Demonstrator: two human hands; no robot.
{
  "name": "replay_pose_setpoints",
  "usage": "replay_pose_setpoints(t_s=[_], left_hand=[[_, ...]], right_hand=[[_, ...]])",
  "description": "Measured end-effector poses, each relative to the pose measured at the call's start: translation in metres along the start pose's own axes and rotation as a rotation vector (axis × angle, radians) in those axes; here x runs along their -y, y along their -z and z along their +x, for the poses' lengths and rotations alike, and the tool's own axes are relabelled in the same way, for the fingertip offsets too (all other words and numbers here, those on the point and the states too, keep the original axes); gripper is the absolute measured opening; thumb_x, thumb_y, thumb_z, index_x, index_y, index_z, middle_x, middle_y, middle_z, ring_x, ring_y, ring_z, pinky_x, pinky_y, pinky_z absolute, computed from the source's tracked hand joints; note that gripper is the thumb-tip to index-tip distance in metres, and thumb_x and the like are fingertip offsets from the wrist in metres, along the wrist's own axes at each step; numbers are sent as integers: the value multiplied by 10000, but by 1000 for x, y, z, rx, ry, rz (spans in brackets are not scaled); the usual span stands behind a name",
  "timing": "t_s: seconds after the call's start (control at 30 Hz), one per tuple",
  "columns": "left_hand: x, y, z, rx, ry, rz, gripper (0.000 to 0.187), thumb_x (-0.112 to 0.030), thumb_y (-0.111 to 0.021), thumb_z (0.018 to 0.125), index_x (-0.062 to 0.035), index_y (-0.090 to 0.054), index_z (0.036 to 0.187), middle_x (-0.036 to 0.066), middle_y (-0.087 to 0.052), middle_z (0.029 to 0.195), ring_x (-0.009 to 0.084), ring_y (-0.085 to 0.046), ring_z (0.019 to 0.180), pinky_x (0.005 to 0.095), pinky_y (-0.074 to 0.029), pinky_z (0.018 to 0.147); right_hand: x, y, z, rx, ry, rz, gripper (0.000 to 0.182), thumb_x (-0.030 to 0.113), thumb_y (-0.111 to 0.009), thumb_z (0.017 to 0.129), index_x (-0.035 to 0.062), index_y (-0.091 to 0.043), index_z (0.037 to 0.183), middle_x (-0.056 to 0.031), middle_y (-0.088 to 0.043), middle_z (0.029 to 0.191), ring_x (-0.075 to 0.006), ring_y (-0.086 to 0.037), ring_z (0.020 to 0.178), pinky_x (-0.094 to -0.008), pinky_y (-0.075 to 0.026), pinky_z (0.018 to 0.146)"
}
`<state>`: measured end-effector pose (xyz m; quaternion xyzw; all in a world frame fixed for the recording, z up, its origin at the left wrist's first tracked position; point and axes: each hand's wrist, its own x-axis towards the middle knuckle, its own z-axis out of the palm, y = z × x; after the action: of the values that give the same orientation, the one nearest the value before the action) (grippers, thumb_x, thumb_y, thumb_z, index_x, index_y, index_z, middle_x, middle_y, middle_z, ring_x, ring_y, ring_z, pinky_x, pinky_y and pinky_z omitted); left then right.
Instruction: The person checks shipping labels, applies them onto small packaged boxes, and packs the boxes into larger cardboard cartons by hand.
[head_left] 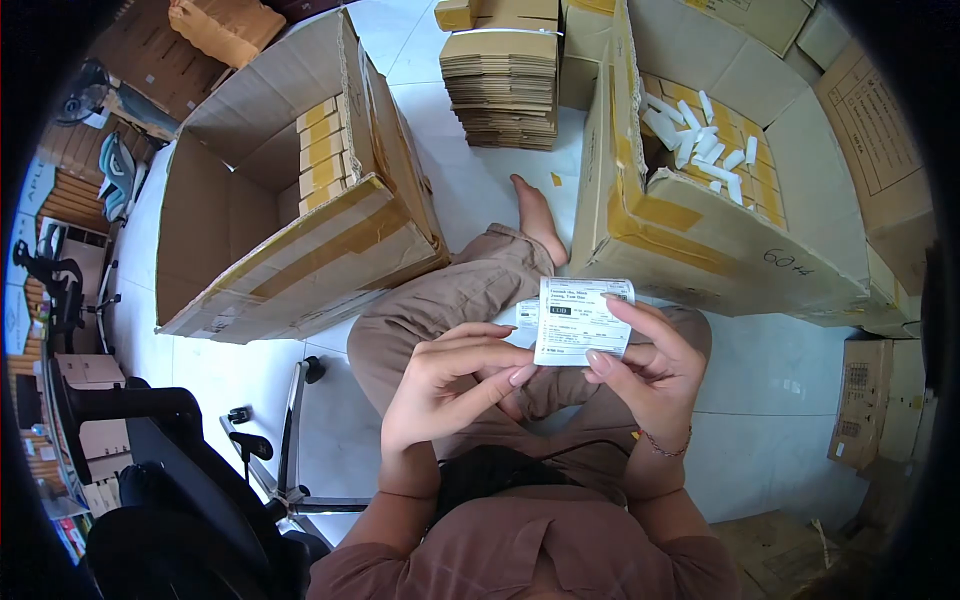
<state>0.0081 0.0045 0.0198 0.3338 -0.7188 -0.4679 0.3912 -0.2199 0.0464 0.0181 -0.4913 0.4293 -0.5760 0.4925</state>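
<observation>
A white printed shipping label (582, 325) with black text and a dark block is held up over my lap. My right hand (660, 365) pinches its right side, thumb at the lower edge and index finger near the top corner. My left hand (455, 380) has thumb and index finger closed at the label's lower left corner. Partly hidden behind it, another white printed label (525, 320) lies lower down, near my crossed legs.
A large open carton (300, 240) on the left contains small taped boxes (322, 155). The right carton (700, 230) has similar boxes with white pieces (700, 140) on top. Flattened cardboard (500, 85) is stacked between them. An office chair (170, 480) stands at left.
</observation>
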Motion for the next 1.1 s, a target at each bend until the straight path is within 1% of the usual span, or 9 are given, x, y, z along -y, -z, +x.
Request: replay_pose_setpoints(t_s=[0.27, 0.4, 0.47, 0.53, 0.63, 0.73, 0.8, 0.9, 1.1], left_hand=[[-6, -1, 4, 13, -27, 5, 114, 5, -714, 803, 43, -722, 911, 145, -718, 832, 231, -697, 836, 348, -524, 819], [-12, -7, 7, -7, 81, -39, 95, 24, -688, 824, 62, -702, 910, 146, -713, 827, 195, -691, 790, 264, -517, 725], [-10, -11, 11, -12, 68, 40, 119, 8, -654, 865, 54, -686, 970, 124, -695, 821, 161, -689, 675, 257, -516, 648], [-1, -16, 15, 8, -19, 123, 129, -1, -658, 867, 46, -683, 985, 135, -694, 863, 158, -680, 694, 259, -517, 649], [0, -28, 22, 10, -17, 134, 132, -4, -658, 870, 37, -685, 992, 139, -692, 923, 158, -672, 748, 272, -526, 666], [1, -41, 31, 54, -100, 223, 167, 7, -677, 826, 21, -689, 991, 131, -680, 963, 263, -654, 863, 342, -516, 786], [2, -50, 35, 83, -133, 270, 199, 14, -690, 793, 9, -693, 992, 125, -668, 987, 328, -629, 959, 389, -498, 866], [2, -66, 37, 89, -171, 308, 249, 23, -709, 747, -18, -704, 993, 100, -637, 1031, 351, -545, 1142, 458, -449, 967], [-5, -88, 62, 92, -251, 422, 215, 3, -736, 721, -56, -739, 928, 67, -664, 965, 317, -569, 1127, 483, -424, 1025]], right_hand=[[-4, 5, 2, 14, -85, 24, 460, -132, -641, 827, -109, -518, 1269, -155, -593, 1203, -215, -684, 924, -258, -602, 738], [-8, 10, 5, 83, -136, -95, 400, -66, -699, 819, -33, -615, 1208, -107, -634, 1059, -101, -667, 771, -202, -532, 613], [-15, 13, 6, 1, 119, -536, 355, -35, -741, 785, 33, -689, 1130, -81, -622, 1020, -59, -584, 656, -195, -457, 545], [-10, 7, 8, -117, 192, -612, 349, 3, -789, 742, 76, -727, 1078, -63, -606, 1025, -56, -494, 601, -199, -417, 527], [-16, 16, 10, -8, 410, -516, 389, 73, -833, 702, 69, -730, 1077, -69, -621, 1063, -65, -503, 613, -208, -421, 526], [-17, 24, 8, 115, 364, -396, 373, 66, -830, 704, 59, -731, 1064, -79, -653, 1051, -81, -566, 670, -214, -452, 546], [-18, 29, 9, 58, 368, -420, 337, 52, -828, 698, 48, -738, 1022, -88, -681, 1020, -113, -643, 757, -226, -505, 596], [-26, 51, 10, 42, 458, -401, 295, 32, -822, 697, 40, -742, 980, -90, -688, 1003, -153, -685, 813, -243, -548, 652], [-23, 76, 6, -29, 488, -421, 214, -23, -785, 721, 12, -738, 928, -93, -693, 986, -183, -697, 816, -276, -565, 681]])
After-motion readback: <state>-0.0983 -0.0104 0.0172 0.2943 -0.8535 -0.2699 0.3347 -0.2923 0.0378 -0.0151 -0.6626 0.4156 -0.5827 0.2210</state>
